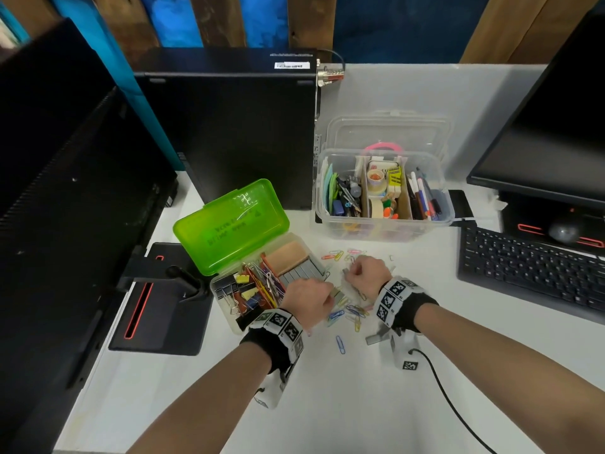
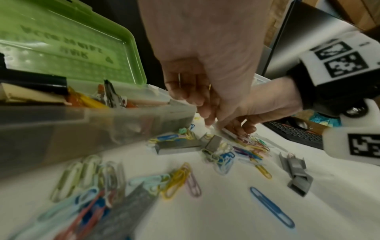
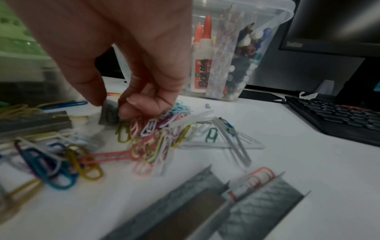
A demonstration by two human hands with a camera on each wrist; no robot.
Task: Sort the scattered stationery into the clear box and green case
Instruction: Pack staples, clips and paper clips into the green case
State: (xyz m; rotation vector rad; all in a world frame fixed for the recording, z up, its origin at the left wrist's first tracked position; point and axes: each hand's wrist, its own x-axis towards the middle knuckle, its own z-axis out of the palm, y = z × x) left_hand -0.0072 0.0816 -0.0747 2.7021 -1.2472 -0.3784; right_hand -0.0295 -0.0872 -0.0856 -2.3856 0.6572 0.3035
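The green case (image 1: 229,224) lies open at centre left, its tray holding binder clips and staple strips. To its right stands the clear box (image 1: 386,226), lid up, full of pens, tape and glue. Coloured paper clips (image 1: 353,314) and grey staple strips (image 1: 376,339) are scattered on the white desk between them. My right hand (image 3: 111,105) pinches a small grey staple block (image 3: 109,115) between thumb and finger, just above the clip pile (image 3: 152,133). My left hand (image 1: 327,301) hovers beside the case, fingers curled down over the clips (image 2: 176,177); whether it holds anything is hidden.
A black computer tower (image 1: 229,126) stands behind the case. A dark monitor (image 1: 65,191) and its stand base (image 1: 163,306) fill the left side. A keyboard (image 1: 530,270) and second monitor (image 1: 556,126) sit on the right. A black cable (image 1: 451,404) trails toward the front edge.
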